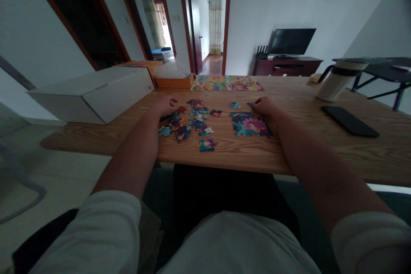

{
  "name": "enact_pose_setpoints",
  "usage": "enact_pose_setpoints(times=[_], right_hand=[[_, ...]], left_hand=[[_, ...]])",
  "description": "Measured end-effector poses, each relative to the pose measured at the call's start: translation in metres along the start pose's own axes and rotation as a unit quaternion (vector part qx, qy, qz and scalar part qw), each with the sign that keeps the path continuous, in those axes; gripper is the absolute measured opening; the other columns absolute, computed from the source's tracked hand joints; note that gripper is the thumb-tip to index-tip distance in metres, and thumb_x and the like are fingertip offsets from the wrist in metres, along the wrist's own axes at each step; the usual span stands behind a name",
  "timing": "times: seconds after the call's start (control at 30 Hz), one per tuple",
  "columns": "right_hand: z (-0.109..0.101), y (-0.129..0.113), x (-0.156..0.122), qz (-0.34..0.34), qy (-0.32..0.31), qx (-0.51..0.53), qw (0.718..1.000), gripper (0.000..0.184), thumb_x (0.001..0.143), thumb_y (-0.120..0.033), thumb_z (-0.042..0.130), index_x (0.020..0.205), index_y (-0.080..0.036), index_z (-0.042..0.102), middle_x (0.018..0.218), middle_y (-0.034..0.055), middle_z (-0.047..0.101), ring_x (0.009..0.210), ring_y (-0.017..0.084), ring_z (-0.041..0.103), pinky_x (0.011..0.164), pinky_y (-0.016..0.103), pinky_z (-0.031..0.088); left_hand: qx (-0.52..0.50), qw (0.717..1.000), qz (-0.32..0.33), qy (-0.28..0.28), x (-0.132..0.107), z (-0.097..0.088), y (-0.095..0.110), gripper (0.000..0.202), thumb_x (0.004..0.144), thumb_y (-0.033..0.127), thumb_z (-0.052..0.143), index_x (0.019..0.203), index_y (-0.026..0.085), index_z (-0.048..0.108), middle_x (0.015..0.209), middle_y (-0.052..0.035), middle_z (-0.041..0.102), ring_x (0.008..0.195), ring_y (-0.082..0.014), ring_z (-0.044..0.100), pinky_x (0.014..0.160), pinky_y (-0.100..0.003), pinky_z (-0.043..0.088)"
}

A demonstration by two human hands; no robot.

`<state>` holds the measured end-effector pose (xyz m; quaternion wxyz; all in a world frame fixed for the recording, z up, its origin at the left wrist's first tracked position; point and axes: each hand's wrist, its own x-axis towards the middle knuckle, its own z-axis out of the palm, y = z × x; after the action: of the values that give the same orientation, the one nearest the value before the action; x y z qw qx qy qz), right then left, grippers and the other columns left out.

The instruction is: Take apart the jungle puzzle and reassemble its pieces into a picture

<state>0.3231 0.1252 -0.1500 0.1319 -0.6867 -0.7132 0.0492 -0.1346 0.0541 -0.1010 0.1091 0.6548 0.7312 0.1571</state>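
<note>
A pile of loose jigsaw pieces [183, 122] lies on the wooden table in front of me, mostly dark blue, orange and teal. My left hand [167, 106] rests at the pile's left edge, its fingers loosely curled and a little apart, with no piece visible in them. To the right lies a joined section of puzzle [250, 125] with a purple-pink figure on teal. Just above it, my right hand [265, 106] pinches a small dark jigsaw piece [251, 105]. Another teal piece [235, 105] lies left of that hand. One separate piece [207, 144] sits nearest the table edge.
Two colourful picture sheets [227, 83] lie at the far edge. A white box [96, 92] and an orange box tray [175, 82] stand at the left. On the right are a black phone-like slab [349, 120] and a pale jug with a dark handle [338, 79].
</note>
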Motion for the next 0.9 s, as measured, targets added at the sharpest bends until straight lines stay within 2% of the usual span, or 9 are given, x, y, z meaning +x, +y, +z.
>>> enact_pose_setpoints(times=[0.13, 0.23, 0.33, 0.5, 0.63, 0.9], right_hand=[[0.002, 0.002, 0.002, 0.004, -0.003, 0.004, 1.0, 0.036, 0.089, -0.036, 0.06, 0.111, -0.014, 0.078, 0.112, 0.0177, 0.076, 0.102, 0.031, 0.072, 0.089, 0.037, 0.054], [0.004, 0.003, 0.004, 0.009, -0.002, 0.01, 1.0, 0.034, 0.088, -0.035, 0.061, 0.11, -0.015, 0.078, 0.11, 0.0165, 0.077, 0.101, 0.03, 0.072, 0.088, 0.036, 0.055], [0.005, 0.003, 0.004, 0.01, 0.001, 0.015, 1.0, 0.034, 0.088, -0.035, 0.061, 0.11, -0.015, 0.078, 0.11, 0.0159, 0.077, 0.101, 0.029, 0.072, 0.089, 0.036, 0.055], [0.001, 0.002, 0.002, 0.009, -0.005, 0.012, 1.0, 0.035, 0.088, -0.035, 0.061, 0.112, -0.015, 0.077, 0.114, 0.017, 0.076, 0.103, 0.03, 0.071, 0.09, 0.036, 0.054], [0.0, 0.0, 0.001, 0.011, -0.011, 0.005, 1.0, 0.035, 0.089, -0.036, 0.061, 0.112, -0.015, 0.077, 0.114, 0.0173, 0.076, 0.104, 0.03, 0.071, 0.09, 0.036, 0.054], [-0.001, 0.0, -0.001, 0.006, -0.01, 0.008, 1.0, 0.035, 0.089, -0.037, 0.061, 0.11, -0.013, 0.078, 0.112, 0.0179, 0.076, 0.102, 0.031, 0.072, 0.088, 0.035, 0.054]], left_hand=[[0.011, 1.0, -0.019, -0.011, -0.005, -0.004, 0.005, 0.059, 0.075, 0.052, 0.079, 0.123, 0.018, 0.068, 0.122, -0.0146, 0.073, 0.105, -0.0291, 0.071, 0.085, -0.032, 0.054], [-0.007, 0.999, 0.019, -0.043, -0.005, -0.003, 0.006, 0.06, 0.074, 0.044, 0.08, 0.128, 0.02, 0.066, 0.125, -0.0113, 0.073, 0.107, -0.0259, 0.071, 0.088, -0.029, 0.053], [-0.041, 0.995, 0.057, -0.071, -0.002, 0.0, 0.005, 0.067, 0.072, 0.039, 0.08, 0.133, 0.021, 0.062, 0.118, -0.0088, 0.076, 0.104, -0.0251, 0.072, 0.087, -0.03, 0.054], [-0.085, 0.989, 0.077, -0.089, -0.003, -0.001, 0.004, 0.073, 0.065, 0.037, 0.082, 0.133, 0.021, 0.062, 0.113, -0.009, 0.078, 0.104, -0.0273, 0.072, 0.085, -0.032, 0.055], [-0.068, 0.992, 0.073, -0.083, -0.005, -0.003, 0.007, 0.073, 0.059, 0.035, 0.086, 0.128, 0.023, 0.067, 0.113, -0.0097, 0.077, 0.101, -0.0284, 0.073, 0.084, -0.033, 0.055], [-0.095, 0.992, 0.069, -0.052, -0.009, -0.004, 0.012, 0.076, 0.062, 0.036, 0.085, 0.133, 0.02, 0.062, 0.105, -0.0079, 0.079, 0.097, -0.0265, 0.074, 0.08, -0.031, 0.054]])
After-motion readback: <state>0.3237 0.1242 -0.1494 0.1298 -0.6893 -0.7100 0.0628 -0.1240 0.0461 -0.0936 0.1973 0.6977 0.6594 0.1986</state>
